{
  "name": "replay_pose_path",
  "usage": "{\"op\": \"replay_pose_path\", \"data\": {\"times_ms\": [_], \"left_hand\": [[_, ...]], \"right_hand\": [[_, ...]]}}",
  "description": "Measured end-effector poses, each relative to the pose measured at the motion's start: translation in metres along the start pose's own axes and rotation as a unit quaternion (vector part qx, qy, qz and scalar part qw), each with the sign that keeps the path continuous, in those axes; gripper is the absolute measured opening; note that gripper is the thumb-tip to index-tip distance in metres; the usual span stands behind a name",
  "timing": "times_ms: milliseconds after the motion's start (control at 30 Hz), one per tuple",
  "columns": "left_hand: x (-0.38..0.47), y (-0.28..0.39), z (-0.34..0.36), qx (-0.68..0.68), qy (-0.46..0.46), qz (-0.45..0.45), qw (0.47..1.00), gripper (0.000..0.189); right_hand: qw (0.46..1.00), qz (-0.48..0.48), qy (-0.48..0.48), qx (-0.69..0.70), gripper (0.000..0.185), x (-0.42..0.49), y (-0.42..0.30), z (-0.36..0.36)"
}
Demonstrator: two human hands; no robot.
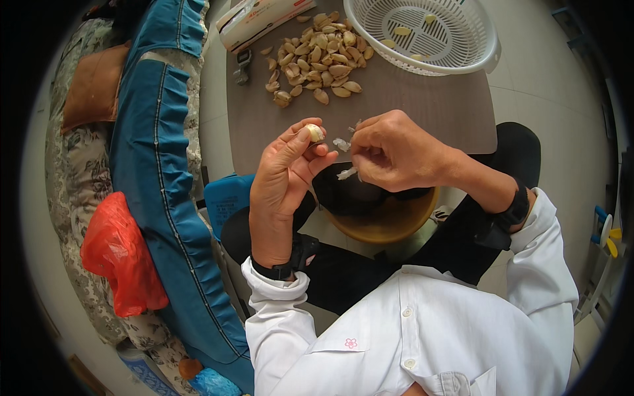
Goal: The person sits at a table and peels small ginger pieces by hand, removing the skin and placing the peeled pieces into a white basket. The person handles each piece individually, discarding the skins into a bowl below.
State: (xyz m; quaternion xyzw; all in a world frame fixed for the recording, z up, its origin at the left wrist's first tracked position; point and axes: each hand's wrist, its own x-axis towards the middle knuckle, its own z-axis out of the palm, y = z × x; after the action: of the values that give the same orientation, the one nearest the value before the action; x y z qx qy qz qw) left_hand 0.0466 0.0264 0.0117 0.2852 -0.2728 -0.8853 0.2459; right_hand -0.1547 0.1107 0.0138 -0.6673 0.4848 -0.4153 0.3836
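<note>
Between the thumb and fingers of my left hand (290,166) is a pale, at least partly peeled garlic clove (315,132). My right hand (396,151) is bent closed just to the right of it, with a white scrap of garlic skin (346,173) at its fingertips. Another papery piece of skin (342,144) shows between the two hands; whether it rests on the table or hangs from the fingers I cannot tell. Unpeeled garlic cloves (322,54) lie heaped on the brown table (421,104). Several peeled cloves (402,30) sit inside a white plastic colander (488,52).
Below my hands, between my knees, stands a yellow-brown basin (386,230) with a black plastic bag (342,190) in it. A tissue pack (262,22) and a small dark, strapped device (242,64) lie at the table's left. Further left are a blue-covered sofa (163,198) and a red plastic bag (121,257).
</note>
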Motion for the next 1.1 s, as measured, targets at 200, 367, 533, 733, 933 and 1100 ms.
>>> {"op": "replay_pose_path", "data": {"times_ms": [200, 367, 533, 733, 933, 1100], "left_hand": [[0.0, -0.001, 0.002, -0.003, 0.059, -0.022, 0.998, 0.026], [0.003, -0.006, 0.003, 0.002, 0.077, -0.029, 0.997, 0.023], [0.008, -0.015, 0.009, -0.007, 0.085, -0.032, 0.996, 0.018], [0.013, -0.019, 0.012, -0.011, 0.074, -0.015, 0.997, 0.016], [0.016, -0.024, 0.014, 0.0, 0.061, 0.019, 0.998, 0.016], [0.018, -0.027, 0.016, 0.012, 0.058, 0.033, 0.998, 0.018]], "right_hand": [[0.999, 0.028, 0.005, 0.03, 0.014, 0.002, 0.002, 0.001], [0.994, 0.035, 0.092, 0.039, 0.011, 0.003, 0.006, 0.005], [0.981, -0.034, 0.193, 0.003, 0.012, 0.004, 0.009, 0.011], [0.976, -0.059, 0.206, -0.034, 0.008, 0.003, 0.012, 0.011], [0.971, -0.063, 0.217, -0.084, 0.009, -0.001, 0.011, 0.012], [0.956, -0.084, 0.259, -0.108, 0.013, -0.001, 0.01, 0.017]]}}
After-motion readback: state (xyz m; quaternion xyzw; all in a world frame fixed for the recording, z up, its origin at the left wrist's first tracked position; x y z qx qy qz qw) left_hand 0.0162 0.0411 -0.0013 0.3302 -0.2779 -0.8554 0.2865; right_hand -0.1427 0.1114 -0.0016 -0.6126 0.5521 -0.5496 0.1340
